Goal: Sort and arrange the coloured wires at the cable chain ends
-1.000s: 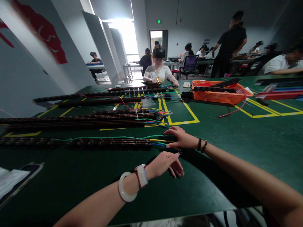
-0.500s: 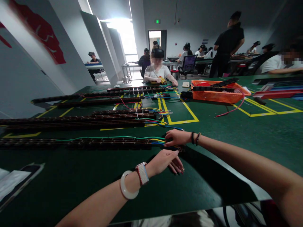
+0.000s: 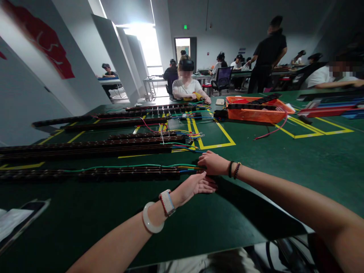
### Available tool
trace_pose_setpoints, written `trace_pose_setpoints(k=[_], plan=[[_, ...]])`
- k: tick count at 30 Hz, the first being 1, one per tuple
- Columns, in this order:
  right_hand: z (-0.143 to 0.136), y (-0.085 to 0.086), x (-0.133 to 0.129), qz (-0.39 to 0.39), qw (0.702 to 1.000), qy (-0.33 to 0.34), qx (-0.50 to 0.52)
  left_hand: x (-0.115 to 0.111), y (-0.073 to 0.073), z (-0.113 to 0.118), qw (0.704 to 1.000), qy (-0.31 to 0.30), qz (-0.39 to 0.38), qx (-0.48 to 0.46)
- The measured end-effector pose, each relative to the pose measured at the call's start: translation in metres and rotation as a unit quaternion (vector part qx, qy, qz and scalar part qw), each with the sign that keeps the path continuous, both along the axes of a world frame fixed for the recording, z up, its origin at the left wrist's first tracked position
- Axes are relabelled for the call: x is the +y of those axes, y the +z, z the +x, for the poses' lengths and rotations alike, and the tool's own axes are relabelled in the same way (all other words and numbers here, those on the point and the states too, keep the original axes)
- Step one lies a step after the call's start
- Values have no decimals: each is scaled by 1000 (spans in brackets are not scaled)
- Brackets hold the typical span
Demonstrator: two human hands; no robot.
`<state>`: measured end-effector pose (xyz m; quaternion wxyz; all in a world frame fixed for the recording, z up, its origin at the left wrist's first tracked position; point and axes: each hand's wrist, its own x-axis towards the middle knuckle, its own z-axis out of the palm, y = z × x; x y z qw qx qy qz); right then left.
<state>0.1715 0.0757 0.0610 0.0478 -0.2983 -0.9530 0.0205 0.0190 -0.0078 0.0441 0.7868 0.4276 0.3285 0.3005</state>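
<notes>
Closed over the ends of the coloured wires (image 3: 187,167), my right hand (image 3: 214,163) hides their tips. The wires, green, yellow and blue, come out of the nearest black cable chain (image 3: 127,174), which lies lengthwise on the green table. Just below, my left hand (image 3: 195,186) is turned palm up with its fingers stretched flat and together. Its thumb reaches up beside the right hand's fingers. I see nothing resting on the left palm.
More wired cable chains (image 3: 136,146) lie behind, several with loose wire ends. An orange basket (image 3: 253,115) holds black chain pieces. A person (image 3: 186,87) sits opposite with a yellow tool (image 3: 197,97). At the left lies a dark tray (image 3: 25,220) with white sheets.
My left hand has risen towards the right hand, its drooping fingers now straightened into a flat upturned palm. The right hand stays on the wire ends. The view has shifted slightly.
</notes>
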Motion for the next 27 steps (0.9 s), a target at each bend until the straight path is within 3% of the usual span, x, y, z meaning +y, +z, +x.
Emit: trace_pose_setpoints(k=[3,10,17,20,24,27], plan=[[2,-6,3,-22,1000,-6,20,0,0,-1,1000,-9,9,4],[5,-8,14,-193,978,-47,60,0,-3,-2,999,-32,31,4],[2,-4,19,-216,976,-20,17,0,-4,-2,999,-28,16,-17],[0,2,17,-181,983,-27,-6,2,-2,-2,999,-14,-28,-37],[-3,14,3,-29,999,-30,-30,3,-2,-1,988,45,-99,-113],[-6,18,-15,73,996,-17,-44,2,-3,2,974,115,-112,-157]])
